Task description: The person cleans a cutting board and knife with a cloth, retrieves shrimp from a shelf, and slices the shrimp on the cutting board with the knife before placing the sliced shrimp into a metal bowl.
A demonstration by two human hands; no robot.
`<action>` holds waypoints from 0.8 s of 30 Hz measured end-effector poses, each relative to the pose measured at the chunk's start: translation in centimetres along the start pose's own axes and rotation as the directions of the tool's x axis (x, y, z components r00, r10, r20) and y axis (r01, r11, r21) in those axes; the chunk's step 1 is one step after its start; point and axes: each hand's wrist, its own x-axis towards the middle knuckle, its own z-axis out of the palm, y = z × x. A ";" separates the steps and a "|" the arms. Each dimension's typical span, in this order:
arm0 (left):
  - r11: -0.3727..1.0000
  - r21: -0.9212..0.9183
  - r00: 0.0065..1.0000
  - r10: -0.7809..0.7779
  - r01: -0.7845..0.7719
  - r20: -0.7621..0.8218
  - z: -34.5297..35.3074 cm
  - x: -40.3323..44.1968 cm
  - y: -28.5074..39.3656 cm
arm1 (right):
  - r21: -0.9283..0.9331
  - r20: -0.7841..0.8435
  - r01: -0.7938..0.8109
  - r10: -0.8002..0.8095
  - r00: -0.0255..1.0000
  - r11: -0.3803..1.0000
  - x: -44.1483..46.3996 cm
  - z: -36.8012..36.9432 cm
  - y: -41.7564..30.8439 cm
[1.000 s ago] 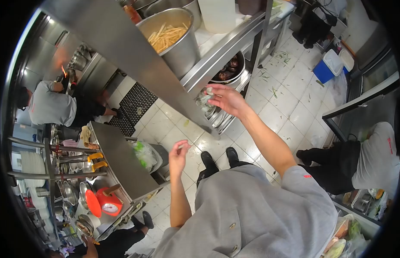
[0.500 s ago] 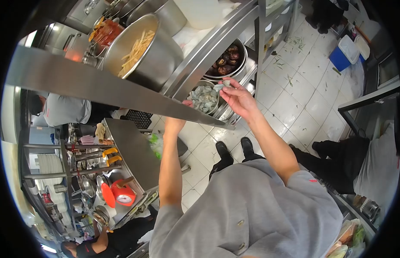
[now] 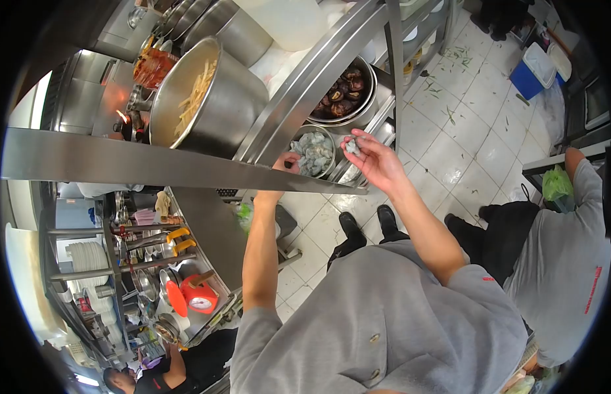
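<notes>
My right hand (image 3: pixel 378 161) is closed on a few raw, grey peeled shrimp (image 3: pixel 352 146), held over the right edge of a round metal bowl (image 3: pixel 332 141). More shrimp (image 3: pixel 315 155) of the same kind fill that bowl. At the bowl's left edge is my left hand (image 3: pixel 284 165), its fingers curled at the rim. A steel bar (image 3: pixel 187 164) crosses in front of that wrist, and what those fingers hold is hidden. Just beyond the shrimp bowl stands a pot of dark brown mushroom caps (image 3: pixel 345 92).
A steel shelf frame (image 3: pixel 318 59) surrounds the bowls. On its upper level stands a large pot (image 3: pixel 243 98) with pale strips. A red scale (image 3: pixel 200 295) sits on the left counter. One person (image 3: pixel 555 249) is close on my right, another (image 3: pixel 181 368) at lower left.
My right hand has lowered slightly and turned, still with shrimp in its fingers. My left hand has moved further into view at the bowl's rim. The person at right has leaned closer.
</notes>
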 end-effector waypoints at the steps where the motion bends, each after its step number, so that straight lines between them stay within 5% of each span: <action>1: 0.999 -0.028 1.000 0.019 -0.019 -0.012 -0.1 0.0 -0.1 | -0.001 -0.021 -0.002 0.002 1.000 1.000 -0.2 0.4 -0.2; 6: 0.995 -0.090 0.992 0.040 -0.051 -0.121 -0.3 0.3 -0.4 | -0.038 -0.043 -0.009 0.008 0.999 0.999 -0.2 1.1 -0.4; 10: 0.897 -0.426 0.986 0.052 -0.115 -0.156 -0.6 0.4 -1.9 | -0.267 -0.015 -0.017 0.013 1.000 0.964 0.2 2.0 -0.1; 18: 0.683 -0.730 1.000 0.029 -0.025 -0.007 -3.8 1.2 0.3 | -0.810 0.116 0.059 0.060 0.991 0.583 3.1 7.1 1.1; 21: 0.756 -0.654 1.000 -0.014 0.008 -0.003 -3.8 1.6 3.1 | -0.875 0.134 0.068 0.104 0.985 0.480 4.8 6.4 1.8; 24: 0.792 -0.611 0.996 -0.066 0.015 -0.061 -4.2 1.3 5.8 | -0.838 0.090 0.016 0.109 0.990 0.545 4.7 6.4 1.2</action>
